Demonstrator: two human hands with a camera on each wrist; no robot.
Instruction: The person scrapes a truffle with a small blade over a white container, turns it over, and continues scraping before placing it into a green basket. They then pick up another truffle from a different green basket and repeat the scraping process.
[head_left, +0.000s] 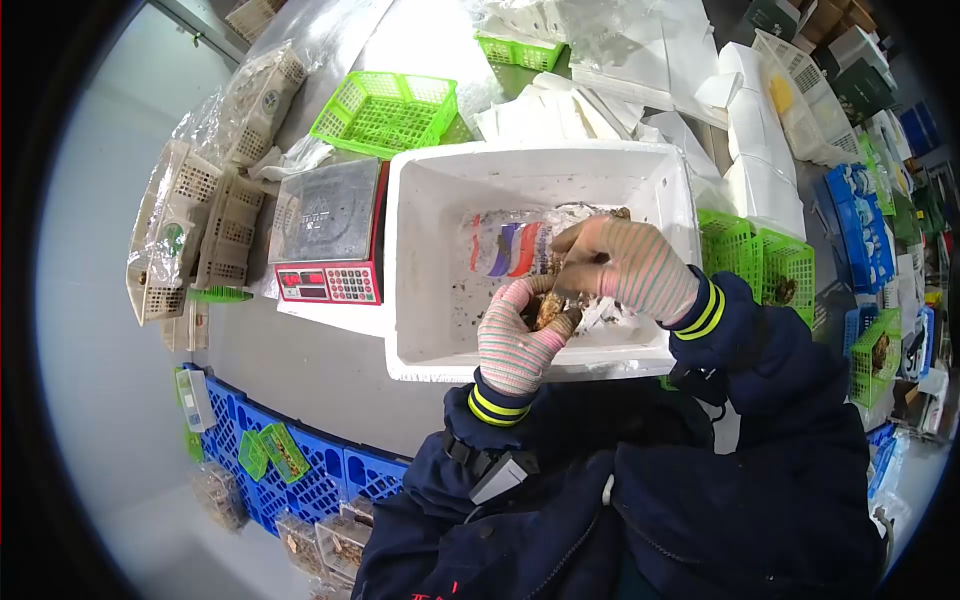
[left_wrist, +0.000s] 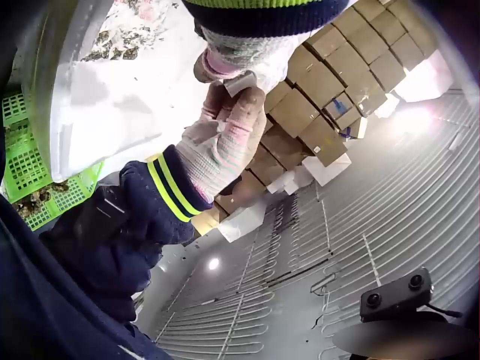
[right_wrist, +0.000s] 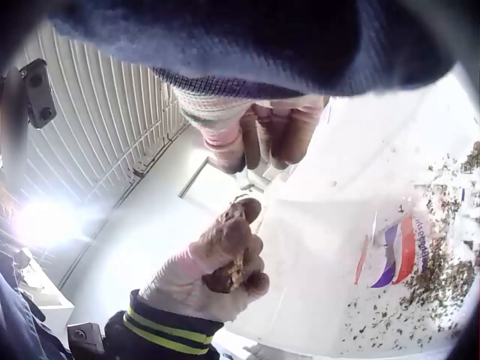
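Both hands wear striped knit gloves with brown-stained fingers and work over a white foam box [head_left: 545,157]. My left hand [head_left: 515,345], at the box's near side, grips a brown, lumpy piece [right_wrist: 222,279] with yellowish patches; its exact kind is unclear. Above and right of it, my right hand [head_left: 635,265] pinches a small flat grey blade [left_wrist: 240,83] between thumb and fingers, its edge close to the brown piece. Dark crumbs [right_wrist: 442,277] and a printed sheet with red and purple stripes [head_left: 515,248] lie on the box floor. Curled fingers partly cover the piece.
A red digital scale [head_left: 325,230] stands left of the box, a green basket [head_left: 385,110] behind it. Stacked beige baskets [head_left: 215,225] are at far left. Folded white sheets [head_left: 560,108] lie behind the box, with green baskets [head_left: 785,270] at its right.
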